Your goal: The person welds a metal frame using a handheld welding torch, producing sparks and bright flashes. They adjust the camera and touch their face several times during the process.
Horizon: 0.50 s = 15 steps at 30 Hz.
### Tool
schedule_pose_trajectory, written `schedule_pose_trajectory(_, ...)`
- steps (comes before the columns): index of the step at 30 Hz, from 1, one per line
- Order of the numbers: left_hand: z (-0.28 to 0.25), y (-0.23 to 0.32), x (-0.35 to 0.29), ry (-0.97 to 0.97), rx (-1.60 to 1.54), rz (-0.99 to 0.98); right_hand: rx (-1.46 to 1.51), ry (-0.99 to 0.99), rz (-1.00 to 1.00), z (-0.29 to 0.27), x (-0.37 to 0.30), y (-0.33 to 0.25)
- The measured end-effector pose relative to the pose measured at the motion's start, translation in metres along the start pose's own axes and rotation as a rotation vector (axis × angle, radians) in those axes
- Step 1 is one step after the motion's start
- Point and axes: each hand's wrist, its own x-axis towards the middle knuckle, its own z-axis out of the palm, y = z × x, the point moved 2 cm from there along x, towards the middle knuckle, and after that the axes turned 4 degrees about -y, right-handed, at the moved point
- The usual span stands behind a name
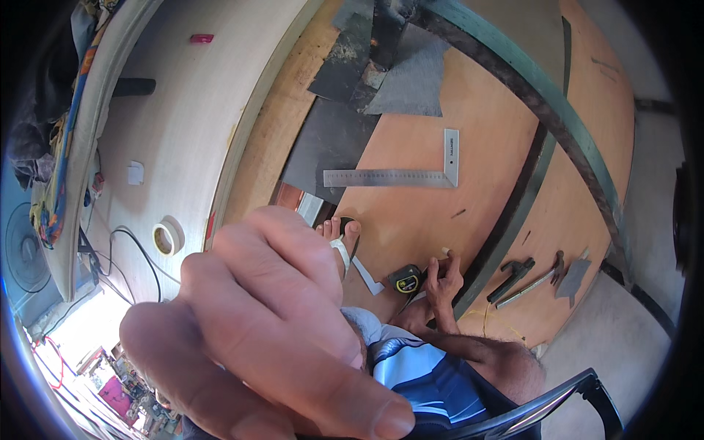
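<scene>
My left hand is raised very close to the camera and fills the lower left. Its fingers are bent and closed, and anything inside them is hidden. Lower down, beside my bent leg, my right hand is near the wooden sheet. Its fingers are loosely curled, with a small whitish tip at their ends that I cannot make out. A black and yellow tape measure sits just left of it. Farther off, a metal try square lies across the sheet and a dark panel.
A green metal bar curves across the upper right. A hammer, a black-handled tool and a grey scrap lie at right. My foot is near a white angled piece. A tape roll rests left.
</scene>
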Motion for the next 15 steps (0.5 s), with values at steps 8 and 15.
schedule_pose_trajectory(8,0.024,-0.007,0.006,0.216,0.232,0.095,0.226,0.032,0.075,-0.02,0.03,-0.013)
schedule_pose_trajectory(15,0.041,-0.063,-0.01,0.381,0.247,-0.109,1.102,-0.041,-0.358,-0.13,0.138,-0.103)
